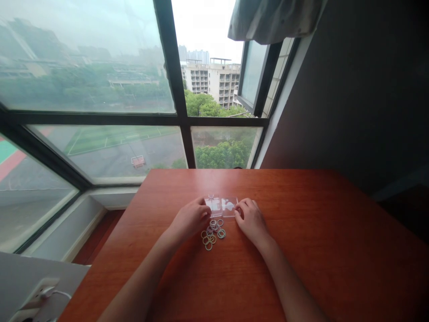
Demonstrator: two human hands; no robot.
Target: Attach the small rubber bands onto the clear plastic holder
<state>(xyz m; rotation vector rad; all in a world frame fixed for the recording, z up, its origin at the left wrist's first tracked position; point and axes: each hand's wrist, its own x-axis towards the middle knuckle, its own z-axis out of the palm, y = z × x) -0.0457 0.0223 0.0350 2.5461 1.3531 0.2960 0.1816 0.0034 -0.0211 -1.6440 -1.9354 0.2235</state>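
Note:
A small clear plastic case (229,205) lies opened out flat on the table, its two halves side by side. My left hand (191,215) is closed, with thumb and fingers at the left edge of the case. At the opposite edge, the curled fingers of my right hand (250,219) grip the right half. Just in front of the case, between my hands, sits a loose heap of small pastel rings (213,229) that look like hair ties. My fingertips partly cover the ends of the case.
The reddish-brown wooden table (301,250) reaches up to a dark-framed window (182,89). An opened window pane (258,76) stands at the upper right beneath a grey curtain (275,20). At the lower left a plug sits in a wall socket (42,293).

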